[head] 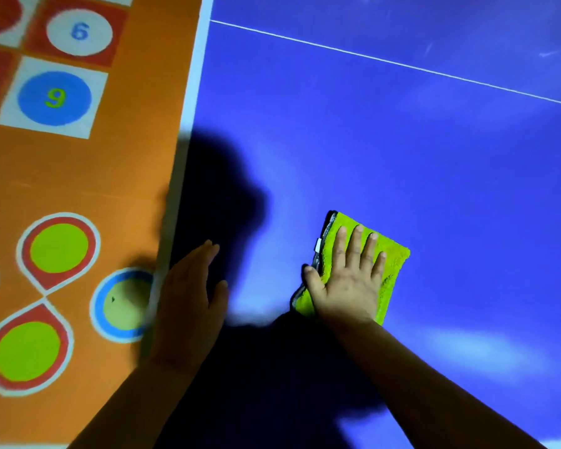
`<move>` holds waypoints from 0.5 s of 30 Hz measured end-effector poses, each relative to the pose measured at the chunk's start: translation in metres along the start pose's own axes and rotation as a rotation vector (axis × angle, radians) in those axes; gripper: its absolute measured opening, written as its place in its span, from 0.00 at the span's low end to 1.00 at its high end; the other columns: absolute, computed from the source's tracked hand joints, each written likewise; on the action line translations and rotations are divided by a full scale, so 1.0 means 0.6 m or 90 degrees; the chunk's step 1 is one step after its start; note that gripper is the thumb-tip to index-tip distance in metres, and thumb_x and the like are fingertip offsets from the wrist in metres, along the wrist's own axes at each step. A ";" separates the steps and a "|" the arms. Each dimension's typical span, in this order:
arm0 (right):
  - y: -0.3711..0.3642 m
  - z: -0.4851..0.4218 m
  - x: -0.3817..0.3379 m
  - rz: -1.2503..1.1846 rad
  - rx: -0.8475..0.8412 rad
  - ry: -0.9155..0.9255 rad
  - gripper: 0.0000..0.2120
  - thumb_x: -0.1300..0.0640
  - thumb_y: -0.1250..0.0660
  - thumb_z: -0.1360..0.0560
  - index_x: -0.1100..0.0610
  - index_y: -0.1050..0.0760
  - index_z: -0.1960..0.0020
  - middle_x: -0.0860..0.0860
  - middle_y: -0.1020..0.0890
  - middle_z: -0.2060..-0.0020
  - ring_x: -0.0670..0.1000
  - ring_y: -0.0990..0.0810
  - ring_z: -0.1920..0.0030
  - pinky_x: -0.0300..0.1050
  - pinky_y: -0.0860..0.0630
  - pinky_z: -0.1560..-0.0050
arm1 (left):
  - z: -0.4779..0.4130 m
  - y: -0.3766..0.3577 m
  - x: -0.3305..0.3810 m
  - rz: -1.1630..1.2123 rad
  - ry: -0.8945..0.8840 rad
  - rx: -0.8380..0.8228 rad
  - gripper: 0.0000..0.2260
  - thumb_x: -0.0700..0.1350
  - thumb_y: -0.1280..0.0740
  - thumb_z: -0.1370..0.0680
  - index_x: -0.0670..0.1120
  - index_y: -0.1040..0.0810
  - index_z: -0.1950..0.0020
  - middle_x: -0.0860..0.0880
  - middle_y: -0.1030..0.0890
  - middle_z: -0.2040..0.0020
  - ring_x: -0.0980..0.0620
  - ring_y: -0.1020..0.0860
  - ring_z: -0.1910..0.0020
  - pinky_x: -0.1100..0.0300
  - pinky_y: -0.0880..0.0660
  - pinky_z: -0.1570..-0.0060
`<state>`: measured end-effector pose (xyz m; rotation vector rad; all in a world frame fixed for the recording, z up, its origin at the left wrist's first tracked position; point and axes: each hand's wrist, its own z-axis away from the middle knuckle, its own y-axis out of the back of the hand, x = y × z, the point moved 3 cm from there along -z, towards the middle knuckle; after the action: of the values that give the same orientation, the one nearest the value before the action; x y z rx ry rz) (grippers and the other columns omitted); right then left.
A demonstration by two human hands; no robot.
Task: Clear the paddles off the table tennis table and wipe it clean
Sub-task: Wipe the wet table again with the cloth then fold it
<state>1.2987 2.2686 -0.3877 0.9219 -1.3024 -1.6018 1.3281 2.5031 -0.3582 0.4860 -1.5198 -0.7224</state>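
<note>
The blue table tennis table [402,140] fills the right of the view, with a thin white line crossing it at the top. A folded lime-green cloth with a grey edge [392,254] lies flat on it. My right hand [350,280] presses down on the cloth with straight, spread fingers. My left hand [188,299] rests flat near the table's left edge, fingers straight and together, holding nothing. No paddle is in view.
The table's white left edge [191,102] runs from the top down to my left hand. Beyond it lies an orange floor [110,176] painted with numbered squares and coloured circles. A dark shadow covers the table between my arms.
</note>
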 end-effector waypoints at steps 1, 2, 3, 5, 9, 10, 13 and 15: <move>-0.001 -0.004 -0.037 0.016 0.001 0.025 0.42 0.34 0.49 0.28 0.60 0.44 0.23 0.62 0.42 0.24 0.66 0.47 0.24 0.64 0.54 0.28 | -0.005 0.018 -0.017 -0.019 0.007 0.008 0.24 0.48 0.42 0.28 0.40 0.29 0.34 0.42 0.25 0.37 0.47 0.31 0.39 0.55 0.36 0.39; -0.001 -0.008 -0.075 0.027 -0.001 0.051 0.42 0.34 0.48 0.28 0.60 0.42 0.23 0.62 0.41 0.25 0.66 0.46 0.25 0.65 0.53 0.29 | -0.009 0.036 -0.034 -0.043 0.012 0.015 0.24 0.48 0.42 0.28 0.40 0.28 0.35 0.41 0.24 0.39 0.46 0.30 0.40 0.55 0.37 0.40; -0.001 -0.011 -0.111 0.033 0.000 0.077 0.42 0.34 0.48 0.28 0.60 0.42 0.23 0.62 0.41 0.25 0.66 0.46 0.25 0.66 0.52 0.29 | -0.013 0.053 -0.048 -0.064 0.015 0.022 0.23 0.48 0.42 0.28 0.39 0.28 0.36 0.40 0.23 0.41 0.45 0.30 0.42 0.54 0.37 0.41; -0.001 -0.016 -0.182 0.032 -0.001 0.126 0.42 0.34 0.48 0.28 0.59 0.41 0.23 0.62 0.41 0.24 0.66 0.47 0.24 0.67 0.52 0.29 | -0.017 0.083 -0.072 -0.078 0.035 0.040 0.23 0.47 0.42 0.28 0.37 0.26 0.38 0.38 0.21 0.45 0.45 0.30 0.46 0.54 0.36 0.45; 0.006 -0.031 -0.310 0.053 -0.034 0.238 0.40 0.33 0.52 0.26 0.58 0.45 0.22 0.60 0.45 0.23 0.65 0.52 0.23 0.68 0.55 0.28 | -0.015 0.122 -0.101 -0.028 0.104 0.068 0.24 0.49 0.42 0.29 0.38 0.26 0.37 0.40 0.22 0.44 0.47 0.30 0.44 0.57 0.36 0.45; 0.008 -0.041 -0.337 0.065 -0.053 0.272 0.40 0.34 0.55 0.25 0.57 0.48 0.22 0.60 0.49 0.22 0.65 0.56 0.23 0.67 0.59 0.27 | -0.016 0.125 -0.109 -0.006 0.135 0.073 0.24 0.49 0.41 0.29 0.39 0.27 0.35 0.41 0.23 0.42 0.47 0.29 0.42 0.57 0.36 0.43; 0.018 -0.081 -0.389 0.095 -0.071 0.363 0.35 0.36 0.54 0.22 0.52 0.55 0.21 0.57 0.55 0.22 0.64 0.63 0.24 0.67 0.62 0.27 | -0.020 0.124 -0.122 0.030 0.198 0.076 0.24 0.44 0.35 0.27 0.41 0.30 0.32 0.41 0.25 0.37 0.42 0.28 0.38 0.50 0.33 0.39; 0.025 -0.107 -0.402 0.125 -0.057 0.420 0.33 0.38 0.52 0.20 0.51 0.56 0.21 0.55 0.54 0.21 0.64 0.61 0.23 0.67 0.59 0.27 | -0.029 0.122 -0.114 0.025 0.193 0.078 0.24 0.39 0.31 0.27 0.41 0.31 0.31 0.42 0.25 0.36 0.42 0.28 0.38 0.50 0.33 0.40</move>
<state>1.4480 2.4689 -0.3778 1.1033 -0.8174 -1.0589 1.3603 2.5993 -0.3568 0.6258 -1.2884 -0.5007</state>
